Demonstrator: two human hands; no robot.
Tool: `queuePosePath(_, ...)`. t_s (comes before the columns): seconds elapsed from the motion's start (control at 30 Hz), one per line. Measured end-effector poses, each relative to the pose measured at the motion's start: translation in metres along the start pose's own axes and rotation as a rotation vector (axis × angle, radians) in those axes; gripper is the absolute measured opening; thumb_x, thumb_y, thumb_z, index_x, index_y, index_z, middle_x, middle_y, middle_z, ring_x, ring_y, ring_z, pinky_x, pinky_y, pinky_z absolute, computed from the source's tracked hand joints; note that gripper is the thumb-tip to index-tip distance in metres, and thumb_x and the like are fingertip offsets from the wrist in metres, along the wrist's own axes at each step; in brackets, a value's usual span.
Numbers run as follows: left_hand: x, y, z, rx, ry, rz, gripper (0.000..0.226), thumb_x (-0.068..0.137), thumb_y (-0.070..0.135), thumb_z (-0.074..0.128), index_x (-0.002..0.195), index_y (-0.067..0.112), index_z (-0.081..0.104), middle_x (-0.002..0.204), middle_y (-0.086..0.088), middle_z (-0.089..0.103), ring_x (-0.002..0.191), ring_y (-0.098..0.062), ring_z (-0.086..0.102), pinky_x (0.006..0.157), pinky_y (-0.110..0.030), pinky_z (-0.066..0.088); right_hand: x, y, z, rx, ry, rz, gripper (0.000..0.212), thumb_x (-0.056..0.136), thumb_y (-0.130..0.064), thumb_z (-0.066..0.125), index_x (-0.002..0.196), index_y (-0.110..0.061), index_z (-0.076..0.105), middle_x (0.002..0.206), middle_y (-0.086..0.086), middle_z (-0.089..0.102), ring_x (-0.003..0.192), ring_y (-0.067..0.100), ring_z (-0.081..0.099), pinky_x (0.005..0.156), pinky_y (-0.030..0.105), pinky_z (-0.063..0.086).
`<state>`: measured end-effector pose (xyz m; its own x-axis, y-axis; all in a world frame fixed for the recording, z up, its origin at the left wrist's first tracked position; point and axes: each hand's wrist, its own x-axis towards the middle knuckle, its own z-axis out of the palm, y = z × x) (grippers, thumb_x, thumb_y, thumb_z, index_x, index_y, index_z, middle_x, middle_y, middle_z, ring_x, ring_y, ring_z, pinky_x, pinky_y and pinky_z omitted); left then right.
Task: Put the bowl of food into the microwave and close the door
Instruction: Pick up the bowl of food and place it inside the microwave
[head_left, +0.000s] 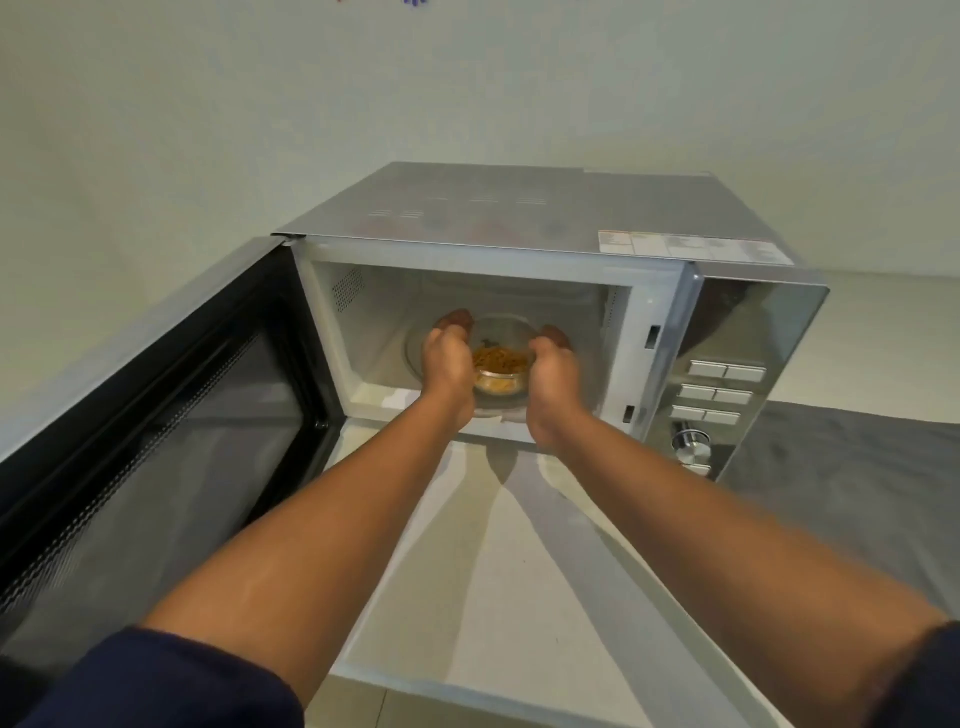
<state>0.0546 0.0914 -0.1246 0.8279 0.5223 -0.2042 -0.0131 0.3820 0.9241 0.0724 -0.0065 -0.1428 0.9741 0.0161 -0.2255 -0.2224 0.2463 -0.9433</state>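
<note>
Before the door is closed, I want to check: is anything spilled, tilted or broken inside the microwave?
Nothing stands out. The glass bowl of food sits level between the left hand and the right hand inside the microwave; no spill shows.

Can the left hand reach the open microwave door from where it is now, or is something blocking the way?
Probably yes. The left hand is inside the microwave, holding the bowl together with the right hand. The door stands wide open on the left, and nothing lies between.
</note>
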Motion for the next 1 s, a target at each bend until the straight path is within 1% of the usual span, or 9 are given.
queuePosePath(0.1, 0.029, -0.001, 0.008, 0.008, 0.001, -0.063, 0.038, 0.098, 0.026, 0.055, 0.134, 0.015, 0.062, 0.129, -0.011, 0.066, 0.117, -0.032, 0.063, 0.098, -0.045, 0.056, 0.025, -0.007, 0.007, -0.021, -0.003, 0.031, 0.022, 0.101, -0.026, 0.044, 0.109, -0.023, 0.063, 0.112, 0.010, 0.068, 0.107, 0.028, 0.065, 0.098, 0.046, 0.055)
queuePosePath(0.17, 0.045, -0.002, 0.012, 0.000, -0.041, -0.062, 0.042, 0.097, 0.032, 0.059, 0.136, 0.016, 0.061, 0.134, -0.010, 0.064, 0.123, -0.033, 0.059, 0.107, -0.050, 0.049, 0.038, -0.010, 0.013, -0.054, -0.006, 0.000, 0.022, 0.096, -0.030, 0.045, 0.106, -0.023, 0.063, 0.116, 0.012, 0.069, 0.109, 0.033, 0.065, 0.100, 0.052, 0.053)
queuePosePath(0.27, 0.066, 0.000, 0.017, -0.008, -0.048, -0.069, 0.039, 0.096, 0.032, 0.060, 0.132, 0.016, 0.065, 0.131, -0.009, 0.066, 0.122, -0.032, 0.060, 0.108, -0.050, 0.047, 0.057, -0.013, 0.020, -0.095, 0.029, -0.028, 0.018, 0.091, -0.027, 0.045, 0.089, -0.020, 0.061, 0.103, 0.014, 0.069, 0.109, 0.040, 0.065, 0.099, 0.054, 0.054)
queuePosePath(0.43, 0.095, -0.005, 0.021, -0.015, -0.047, -0.018, 0.038, 0.099, 0.021, 0.056, 0.134, 0.008, 0.065, 0.137, -0.011, 0.064, 0.122, -0.030, 0.059, 0.108, -0.043, 0.047, 0.085, -0.004, 0.025, -0.028, -0.008, -0.059, 0.018, 0.096, -0.021, 0.043, 0.085, -0.020, 0.057, 0.095, 0.013, 0.059, 0.093, 0.030, 0.060, 0.081, 0.038, 0.048)
queuePosePath(0.53, 0.106, -0.007, 0.020, 0.008, -0.058, 0.020, 0.040, 0.100, 0.018, 0.053, 0.139, 0.008, 0.061, 0.141, -0.009, 0.061, 0.129, -0.028, 0.056, 0.113, -0.046, 0.043, 0.096, -0.001, 0.028, 0.018, -0.018, -0.089, 0.019, 0.095, -0.014, 0.043, 0.082, -0.019, 0.056, 0.095, 0.015, 0.058, 0.092, 0.027, 0.057, 0.084, 0.038, 0.047)
queuePosePath(0.63, 0.112, -0.010, 0.020, 0.011, -0.069, 0.019, 0.041, 0.102, 0.018, 0.052, 0.141, 0.010, 0.058, 0.144, -0.007, 0.059, 0.131, -0.026, 0.054, 0.111, -0.039, 0.042, 0.103, 0.000, 0.030, 0.021, -0.025, -0.094, 0.021, 0.096, -0.013, 0.043, 0.081, -0.019, 0.056, 0.093, 0.014, 0.058, 0.092, 0.027, 0.057, 0.085, 0.038, 0.047)
queuePosePath(0.83, 0.116, -0.012, 0.021, 0.022, -0.048, 0.030, 0.039, 0.101, 0.016, 0.051, 0.139, 0.007, 0.060, 0.141, -0.011, 0.060, 0.129, -0.029, 0.055, 0.112, -0.042, 0.043, 0.110, 0.003, 0.032, 0.014, -0.033, -0.080, 0.019, 0.097, -0.015, 0.041, 0.089, -0.017, 0.058, 0.100, 0.017, 0.059, 0.097, 0.029, 0.058, 0.096, 0.048, 0.052)
queuePosePath(0.93, 0.115, -0.013, 0.020, 0.040, -0.037, 0.034, 0.040, 0.103, 0.019, 0.048, 0.141, 0.010, 0.059, 0.143, -0.008, 0.059, 0.129, -0.027, 0.054, 0.110, -0.038, 0.042, 0.108, 0.004, 0.031, 0.012, -0.047, -0.101, 0.019, 0.096, -0.014, 0.041, 0.087, -0.019, 0.057, 0.098, 0.014, 0.059, 0.095, 0.028, 0.057, 0.087, 0.040, 0.050)
queuePosePath(1.0, 0.114, -0.014, 0.018, 0.061, -0.033, 0.049, 0.042, 0.105, 0.022, 0.045, 0.144, 0.011, 0.056, 0.146, -0.006, 0.056, 0.131, -0.025, 0.053, 0.110, -0.036, 0.041, 0.106, 0.006, 0.030, -0.006, -0.067, -0.128, 0.021, 0.097, -0.012, 0.040, 0.096, -0.019, 0.059, 0.102, 0.012, 0.060, 0.098, 0.028, 0.058, 0.085, 0.036, 0.048)
